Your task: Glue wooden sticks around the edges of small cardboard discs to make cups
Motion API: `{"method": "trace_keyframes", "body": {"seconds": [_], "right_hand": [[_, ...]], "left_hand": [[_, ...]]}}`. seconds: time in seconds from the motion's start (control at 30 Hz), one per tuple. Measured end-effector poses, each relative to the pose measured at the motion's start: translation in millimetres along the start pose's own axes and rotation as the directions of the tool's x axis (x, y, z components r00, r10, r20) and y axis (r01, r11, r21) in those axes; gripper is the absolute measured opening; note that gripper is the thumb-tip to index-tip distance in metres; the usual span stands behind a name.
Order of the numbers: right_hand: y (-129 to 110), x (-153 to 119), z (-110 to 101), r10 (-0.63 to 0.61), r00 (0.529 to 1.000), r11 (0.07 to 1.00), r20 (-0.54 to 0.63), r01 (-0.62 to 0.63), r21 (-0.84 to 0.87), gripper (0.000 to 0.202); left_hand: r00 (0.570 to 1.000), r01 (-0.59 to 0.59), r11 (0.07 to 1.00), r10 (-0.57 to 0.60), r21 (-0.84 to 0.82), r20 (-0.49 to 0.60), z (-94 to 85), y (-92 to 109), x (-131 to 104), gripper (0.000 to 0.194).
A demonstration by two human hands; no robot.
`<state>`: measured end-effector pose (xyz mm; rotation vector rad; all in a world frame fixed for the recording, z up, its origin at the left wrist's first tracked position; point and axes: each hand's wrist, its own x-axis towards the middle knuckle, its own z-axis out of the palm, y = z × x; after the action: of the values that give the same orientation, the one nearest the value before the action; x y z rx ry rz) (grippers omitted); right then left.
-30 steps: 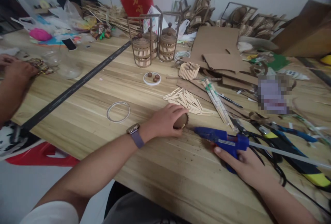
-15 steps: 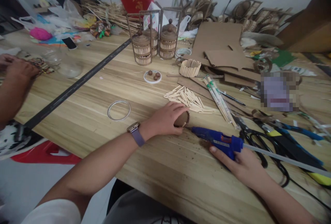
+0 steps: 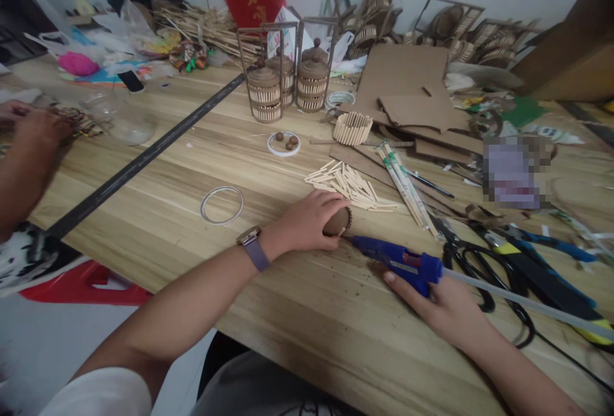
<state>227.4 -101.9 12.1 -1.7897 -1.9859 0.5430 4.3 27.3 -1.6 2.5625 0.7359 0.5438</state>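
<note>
Fingers and thumb of my left hand (image 3: 311, 221) curl round a small brown cardboard disc (image 3: 337, 223) with a ridged rim, resting on the table. A short pale stick piece stands at the disc's near edge. My right hand (image 3: 446, 307) grips a blue glue gun (image 3: 398, 256), a long clear glue stick (image 3: 518, 301) running out of its back. The gun's nozzle is at the disc's near right edge; whether they touch I cannot tell. Just beyond my left hand lies a pile of short wooden sticks (image 3: 343, 182). Behind the pile stands a ring of upright sticks (image 3: 353, 128).
Scissors (image 3: 484, 269) and pliers (image 3: 556, 243) lie to the right of the glue gun. Farther back are lidded stick baskets with handles (image 3: 265, 93), a white ring (image 3: 284, 152) round brown beads and cardboard sheets (image 3: 403, 70). A tape ring (image 3: 221, 205) lies left. Another person's hands (image 3: 36, 131) work at far left.
The glue gun in my right hand has shifted slightly left, its nozzle closer to the disc. My left hand stays in place round the disc.
</note>
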Motion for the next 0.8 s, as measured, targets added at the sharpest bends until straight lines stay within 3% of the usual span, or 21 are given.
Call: {"method": "trace_keyframes", "body": {"seconds": [0.8], "right_hand": [[2.4, -1.0, 1.7, -0.092, 0.996, 0.990, 0.002, 0.092, -0.107, 0.039]], "left_hand": [[1.000, -0.011, 1.000, 0.011, -0.005, -0.010, -0.1, 0.0, 0.7, 0.064]]}}
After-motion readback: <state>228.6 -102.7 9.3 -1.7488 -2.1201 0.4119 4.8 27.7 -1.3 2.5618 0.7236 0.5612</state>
